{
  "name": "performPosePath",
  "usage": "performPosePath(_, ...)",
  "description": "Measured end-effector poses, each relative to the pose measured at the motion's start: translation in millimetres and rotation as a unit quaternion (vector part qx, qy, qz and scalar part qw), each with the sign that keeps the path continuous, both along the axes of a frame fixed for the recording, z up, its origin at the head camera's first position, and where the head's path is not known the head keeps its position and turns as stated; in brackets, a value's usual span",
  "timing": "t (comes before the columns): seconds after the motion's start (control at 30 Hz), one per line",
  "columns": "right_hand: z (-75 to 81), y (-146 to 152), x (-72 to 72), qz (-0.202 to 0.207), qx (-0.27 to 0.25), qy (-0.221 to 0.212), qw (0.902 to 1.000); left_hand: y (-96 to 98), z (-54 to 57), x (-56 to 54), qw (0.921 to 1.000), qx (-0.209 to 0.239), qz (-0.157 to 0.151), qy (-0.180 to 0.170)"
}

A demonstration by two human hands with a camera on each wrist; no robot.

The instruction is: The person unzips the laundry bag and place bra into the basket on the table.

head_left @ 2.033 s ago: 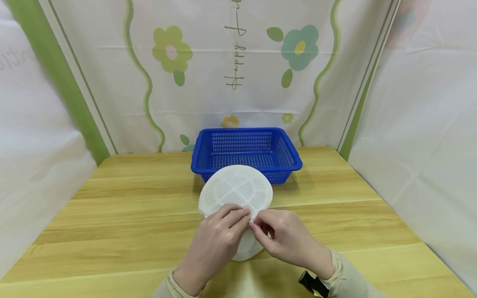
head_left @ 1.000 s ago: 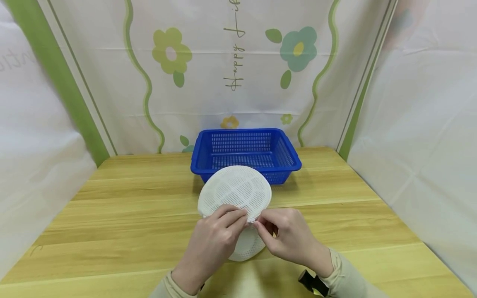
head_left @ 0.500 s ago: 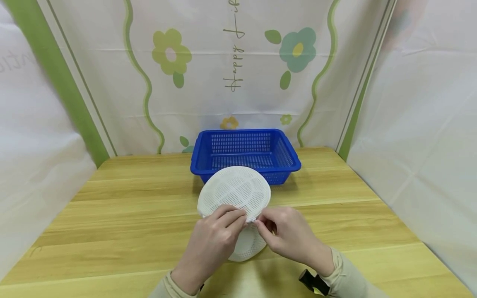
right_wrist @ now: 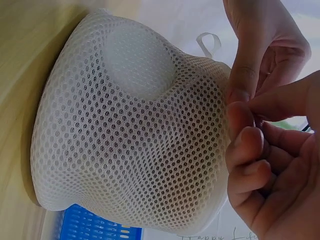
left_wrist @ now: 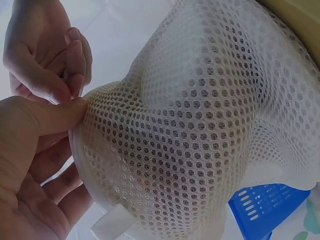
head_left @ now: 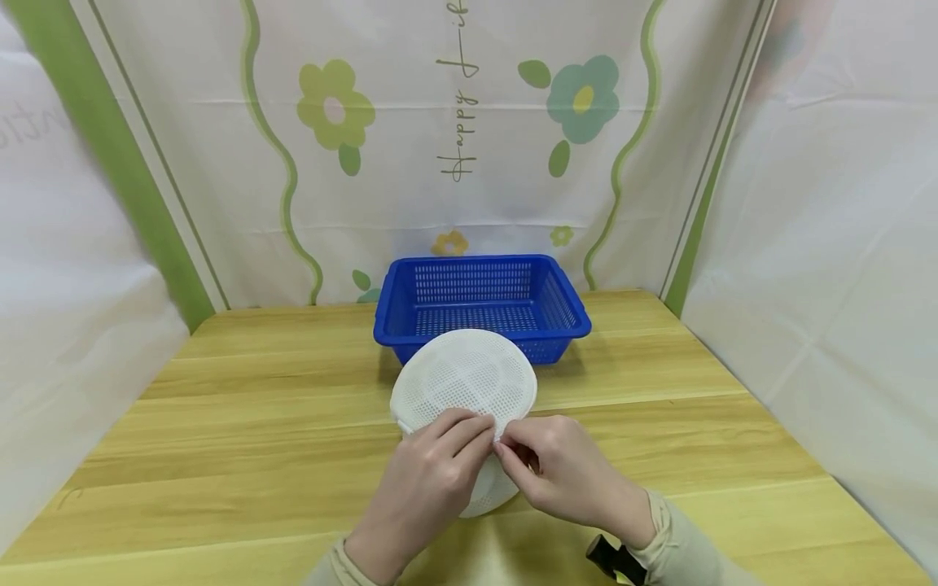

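A white mesh laundry bag (head_left: 463, 370) with a round top stands upright on the table, in front of the blue basket. My left hand (head_left: 432, 476) pinches the bag's rim between thumb and fingers, as the left wrist view also shows. Right beside it, my right hand (head_left: 567, 472) has thumb and forefinger pinched together at the same rim; what lies between those fingertips is hidden. A white tab (left_wrist: 114, 222) sticks out from the rim in the left wrist view. A small fabric loop (right_wrist: 210, 45) shows at the edge in the right wrist view.
The blue plastic basket (head_left: 479, 334) stands at the back of the wooden table (head_left: 242, 439), just behind the bag. A printed curtain (head_left: 454, 122) with flowers hangs behind it, and white sheets close off both sides.
My right fingertips shifted slightly right along the rim, then came back left. The left fingers moved a little right, closing up to the right fingertips. The basket stayed put.
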State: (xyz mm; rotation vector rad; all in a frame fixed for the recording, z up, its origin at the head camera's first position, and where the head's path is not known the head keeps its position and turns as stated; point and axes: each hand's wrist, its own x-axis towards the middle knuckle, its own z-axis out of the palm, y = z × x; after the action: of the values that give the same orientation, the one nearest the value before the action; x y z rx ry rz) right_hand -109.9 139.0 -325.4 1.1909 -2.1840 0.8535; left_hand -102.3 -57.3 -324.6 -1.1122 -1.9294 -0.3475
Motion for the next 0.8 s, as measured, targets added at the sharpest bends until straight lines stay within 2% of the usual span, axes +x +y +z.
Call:
performPosePath(0.2, -0.6, -0.4, -1.3, -0.001, 0.0, 0.022, 0.9998, -0.8, -0.2, 0.7, 1.0, -0.005, 0.003, 0.005)
performPosePath(0.47, -1.3, -0.2, -0.9, -0.021, 0.009, 0.017, 0.9996, -2.0, -0.1, -0.9, 0.9999, -0.005, -0.002, 0.016)
performPosePath(0.8, -2.2, 0.1, -2.7, -0.021, 0.002, 0.03, 0.9993, -3.5, 0.3, -1.1, 0.9998, -0.004, 0.001, 0.021)
